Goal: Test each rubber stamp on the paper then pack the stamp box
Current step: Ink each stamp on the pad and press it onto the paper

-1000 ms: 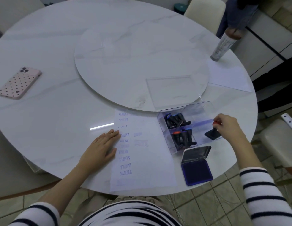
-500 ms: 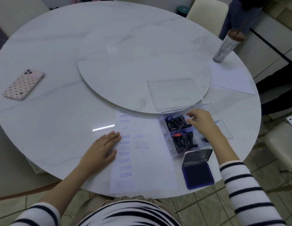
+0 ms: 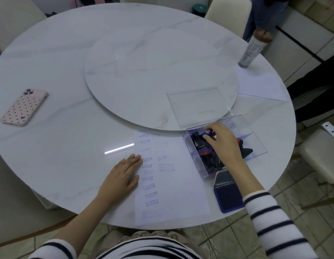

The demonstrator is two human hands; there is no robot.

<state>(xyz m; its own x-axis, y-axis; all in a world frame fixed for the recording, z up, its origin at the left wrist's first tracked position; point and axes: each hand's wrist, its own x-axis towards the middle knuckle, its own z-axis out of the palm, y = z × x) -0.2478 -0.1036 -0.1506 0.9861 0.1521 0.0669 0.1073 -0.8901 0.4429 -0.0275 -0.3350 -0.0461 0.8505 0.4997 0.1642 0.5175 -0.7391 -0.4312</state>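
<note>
Stamp [image 3: 207,132] with a blue knob stands at the far end of the box [image 3: 256,141], pinched between the curled fingertips of the right hand [image 3: 223,142], which reaches into the clear box from the near side. More stamps [image 3: 197,141], black with red or blue tops, lie packed along the box's left side and under the wrist. An open ink pad [image 3: 228,199] lies just beside the box's near corner, at the table [image 3: 50,156] edge. Left of the box lies the paper [image 3: 173,187], printed with rows of blue marks such as SAMPLE and AIR MAIL. The left hand [image 3: 123,176] lies flat on the paper's left edge, fingers straight and together, holding nothing. Beyond the box, a clear lid [image 3: 197,105] rests on the round turntable [image 3: 153,71]. A phone [image 3: 24,107] in a dotted pink case lies well apart on the left. A bottle [image 3: 253,51] stands at the far right on a blank sheet [image 3: 259,85].
</note>
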